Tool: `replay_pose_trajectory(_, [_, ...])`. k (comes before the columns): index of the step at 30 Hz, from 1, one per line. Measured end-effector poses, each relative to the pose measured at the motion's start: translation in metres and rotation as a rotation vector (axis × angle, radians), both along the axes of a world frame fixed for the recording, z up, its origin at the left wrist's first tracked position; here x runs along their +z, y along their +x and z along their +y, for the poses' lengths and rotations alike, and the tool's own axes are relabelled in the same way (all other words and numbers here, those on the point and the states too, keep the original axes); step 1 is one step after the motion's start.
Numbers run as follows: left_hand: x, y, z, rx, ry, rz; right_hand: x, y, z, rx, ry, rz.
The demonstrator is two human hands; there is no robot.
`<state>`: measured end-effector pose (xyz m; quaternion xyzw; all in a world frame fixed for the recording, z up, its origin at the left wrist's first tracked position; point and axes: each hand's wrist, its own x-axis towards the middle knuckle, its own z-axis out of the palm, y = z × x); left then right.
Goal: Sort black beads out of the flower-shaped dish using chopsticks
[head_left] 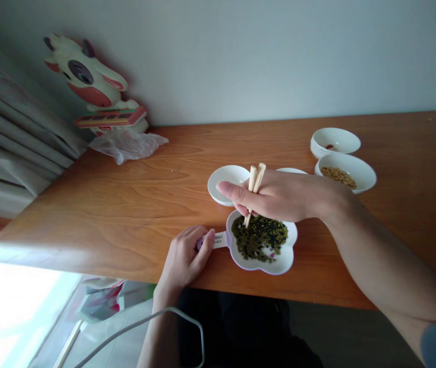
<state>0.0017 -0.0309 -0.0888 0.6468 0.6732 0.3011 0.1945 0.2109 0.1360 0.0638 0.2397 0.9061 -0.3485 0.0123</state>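
Near the front edge of the surface, the left hand is wrapped round the handle of a dish; the right hand pinches chopsticks. Dark and green beans lie plentiful and mixed in the dish: work there appears unfinished. The right hand mostly hides one bowl; whether the tips grip anything cannot be told.

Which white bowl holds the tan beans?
The front bowl of the far-right pair has the tan beans; the rear bowl shows reddish bits; the left bowl shows neither; the right hand mostly hides the fourth.
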Motion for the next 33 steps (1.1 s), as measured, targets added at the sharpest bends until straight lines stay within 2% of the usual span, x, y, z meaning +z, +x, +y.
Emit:
replay_pose_trajectory(12, [-0.0004,0.0000,0.0002,-0.001,-0.003,0.003,-0.0019,-0.0013,0.0017,0.012,0.035,0.012])
replay_pose_trajectory(24, [-0.0008,-0.0004,0.0005,0.003,0.001,0.004,-0.0040,-0.0035,0.0012,0.031,-0.025,0.015])
replay_pose_trajectory(33, [-0.0010,-0.0003,0.0008,0.005,0.005,0.003,-0.0047,-0.0046,0.0003,0.040,-0.014,-0.012])
